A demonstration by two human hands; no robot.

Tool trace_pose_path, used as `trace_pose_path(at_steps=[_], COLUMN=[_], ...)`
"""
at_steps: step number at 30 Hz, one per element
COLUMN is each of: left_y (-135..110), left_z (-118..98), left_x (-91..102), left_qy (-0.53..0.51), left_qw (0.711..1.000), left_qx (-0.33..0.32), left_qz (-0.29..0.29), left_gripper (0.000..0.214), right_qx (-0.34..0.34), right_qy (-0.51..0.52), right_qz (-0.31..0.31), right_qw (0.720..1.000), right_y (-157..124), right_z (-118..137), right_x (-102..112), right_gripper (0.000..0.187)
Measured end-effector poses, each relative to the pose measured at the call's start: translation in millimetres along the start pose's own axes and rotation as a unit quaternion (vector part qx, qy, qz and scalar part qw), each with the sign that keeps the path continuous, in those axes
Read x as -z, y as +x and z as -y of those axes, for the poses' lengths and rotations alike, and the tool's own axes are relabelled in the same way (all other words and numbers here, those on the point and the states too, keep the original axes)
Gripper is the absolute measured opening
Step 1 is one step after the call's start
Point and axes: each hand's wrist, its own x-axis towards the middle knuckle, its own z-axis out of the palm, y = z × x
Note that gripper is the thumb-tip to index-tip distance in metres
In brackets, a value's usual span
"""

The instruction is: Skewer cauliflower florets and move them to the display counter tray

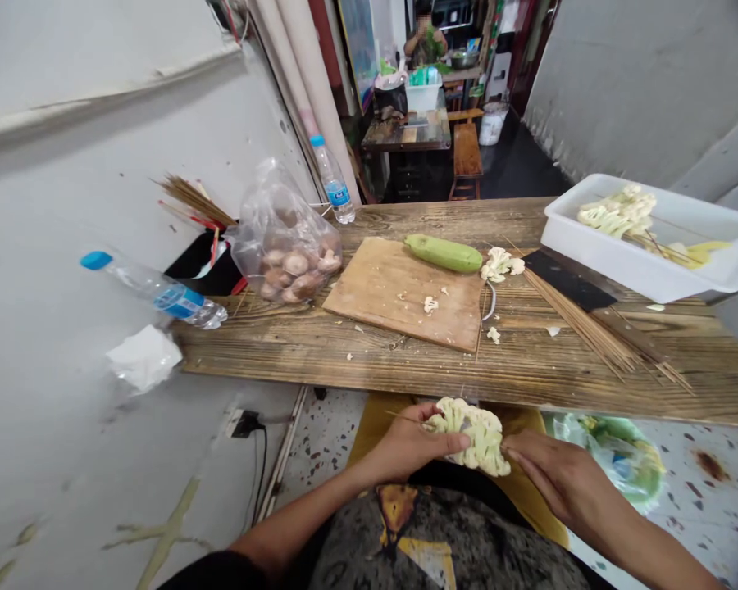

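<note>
Over my lap, just below the table's front edge, are pale cauliflower pieces [476, 434] threaded on a bamboo skewer [398, 416]. My left hand [415, 442] is closed around the cauliflower's left part, its thumb lying across the front. At the right end, my right hand [557, 471] pinches the skewer, most of whose end is hidden by the fingers. On the table beyond, a wooden cutting board [399, 287] carries a green zucchini-like gourd [444, 252] and a small floret [430, 305]. Another cauliflower piece [501, 264] rests beside the board.
A cleaver [569, 280] lies across loose skewers [581, 324]. The white tub [658, 266] at right holds cauliflower skewers. To the left stand a bag of mushrooms [295, 262], a black container [200, 266] and water bottles [338, 192]. A person [426, 45] is in the background.
</note>
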Motion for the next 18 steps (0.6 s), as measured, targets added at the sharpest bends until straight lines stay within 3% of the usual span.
trace_pose_path(at_steps=[4, 12, 18], left_y=[-1.9, -2.7, -11.8], left_z=[1.8, 3.5, 6.6], left_x=[-1.7, -7.0, -4.4], left_qy=[-0.019, -0.076, -0.045], left_qw=[1.000, 0.995, 0.997], left_qx=[0.012, 0.068, 0.067], left_qz=[0.015, 0.017, 0.009], left_gripper=[0.051, 0.054, 0.055], right_qx=[0.027, 0.039, 0.048], right_qy=[0.007, 0.026, 0.060], right_qz=[-0.050, -0.058, -0.057], right_qw=[0.998, 0.997, 0.995], right_y=[-7.7, -12.7, -14.3], right_z=[5.2, 10.0, 18.0], right_x=[0.3, 6.2, 12.3], right_gripper=[0.016, 0.023, 0.020])
